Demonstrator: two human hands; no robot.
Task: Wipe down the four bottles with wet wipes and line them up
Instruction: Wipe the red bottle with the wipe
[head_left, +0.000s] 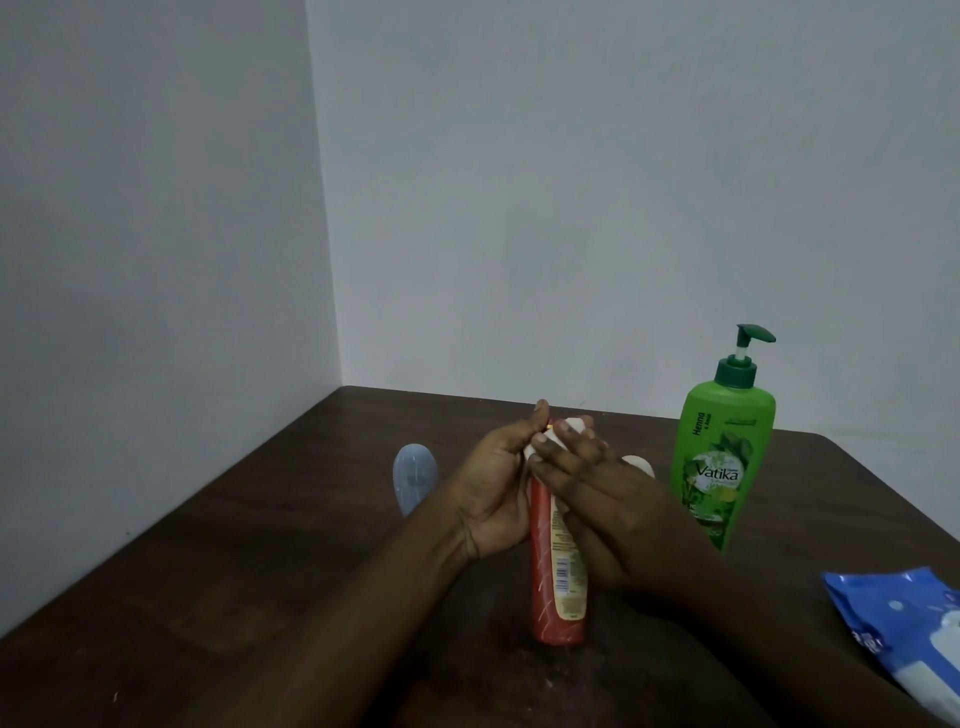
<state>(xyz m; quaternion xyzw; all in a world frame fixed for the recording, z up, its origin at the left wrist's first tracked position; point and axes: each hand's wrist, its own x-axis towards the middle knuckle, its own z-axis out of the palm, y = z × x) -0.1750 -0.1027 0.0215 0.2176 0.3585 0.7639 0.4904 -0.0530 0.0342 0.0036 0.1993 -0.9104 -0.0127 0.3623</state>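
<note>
A red bottle (556, 597) with a cream label stands upright near the table's front middle. My left hand (493, 488) grips its upper part from the left. My right hand (597, 499) presses a white wet wipe (563, 434) against the bottle's top. A pale blue bottle (414, 480) stands behind my left forearm. A tall green pump bottle (722, 457) stands at the right. A cream-coloured bottle top (638, 464) shows just behind my right hand; the rest of it is hidden.
A blue and white wet wipe pack (914, 634) lies at the table's right front edge. The dark wooden table (260, 571) sits in a corner, with white walls close behind and to the left.
</note>
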